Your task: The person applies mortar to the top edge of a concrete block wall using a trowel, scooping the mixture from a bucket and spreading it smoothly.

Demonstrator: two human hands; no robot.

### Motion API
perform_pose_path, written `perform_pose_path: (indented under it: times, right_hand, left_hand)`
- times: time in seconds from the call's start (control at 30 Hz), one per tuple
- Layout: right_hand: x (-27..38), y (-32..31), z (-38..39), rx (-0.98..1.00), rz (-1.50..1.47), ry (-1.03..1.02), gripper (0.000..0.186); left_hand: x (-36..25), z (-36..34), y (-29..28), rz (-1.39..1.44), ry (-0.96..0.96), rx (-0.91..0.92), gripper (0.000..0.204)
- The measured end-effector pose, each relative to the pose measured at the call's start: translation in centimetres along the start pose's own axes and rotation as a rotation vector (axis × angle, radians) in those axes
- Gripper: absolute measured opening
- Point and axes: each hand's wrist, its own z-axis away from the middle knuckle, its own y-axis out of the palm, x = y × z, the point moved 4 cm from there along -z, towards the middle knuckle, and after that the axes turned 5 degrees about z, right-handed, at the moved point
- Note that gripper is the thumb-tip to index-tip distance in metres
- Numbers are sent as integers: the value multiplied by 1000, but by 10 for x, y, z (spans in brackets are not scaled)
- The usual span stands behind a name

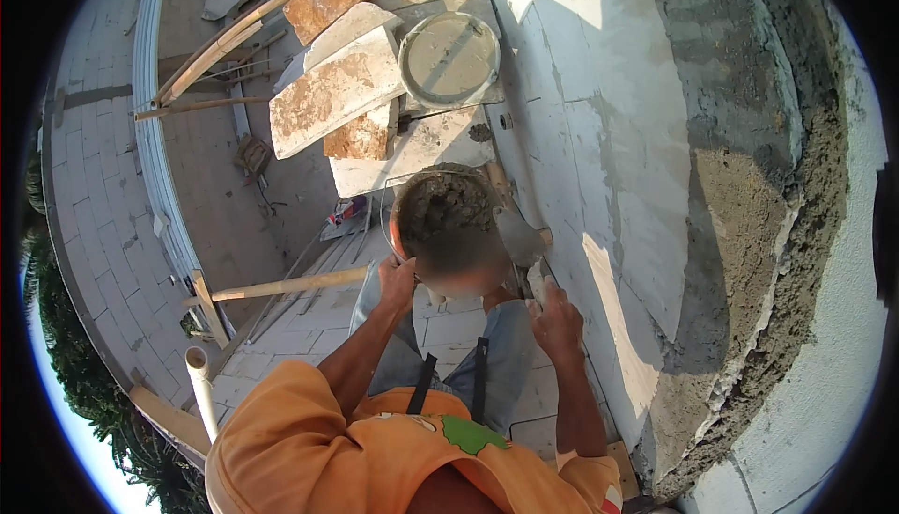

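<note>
The left grip (398,282) is closed, with the fingers bent at the near left edge of an orange bucket (394,233), and it seems to hold this edge. The bucket is just ahead of the left grip and extends to its right; inside there is grey mortar (449,200), rough and lumpy. A dark blurred patch covers the near part of the bucket, so I cannot tell what is under it.

The right grip (554,322) is closed around the handle of a trowel (517,238). The grey blade of this trowel is ahead of the right grip and a little to its left, near the right side of the bucket.

Farther ahead of both grips, beyond the bucket, stands a round basin (404,57) with grey liquid. To the left of this basin, and ahead of the left grip, flat slabs (342,88) lie on one another, pale and rusty brown. To the left of the left grip there is a wooden pole (290,286). To the right of the right grip is a pale wall (609,186), and farther right, rough wet-looking mortar covers part of its surface.
</note>
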Motion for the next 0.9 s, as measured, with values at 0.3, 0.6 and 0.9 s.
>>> perform_pose_path:
  times: [0.3,0.6,0.9]
  right_hand:
    - [54,-71,8,-39,142,-328,35]
    - [119,-117,49,-180,-17,-620,44]
    - [144,-148,79,13,-110,-647,46]
  left_hand:
    - [-91,148,0,-261,262,256,6]
    - [-172,212,-2,-176,456,337,4]
    - [-195,231,-3,29,487,288,5]
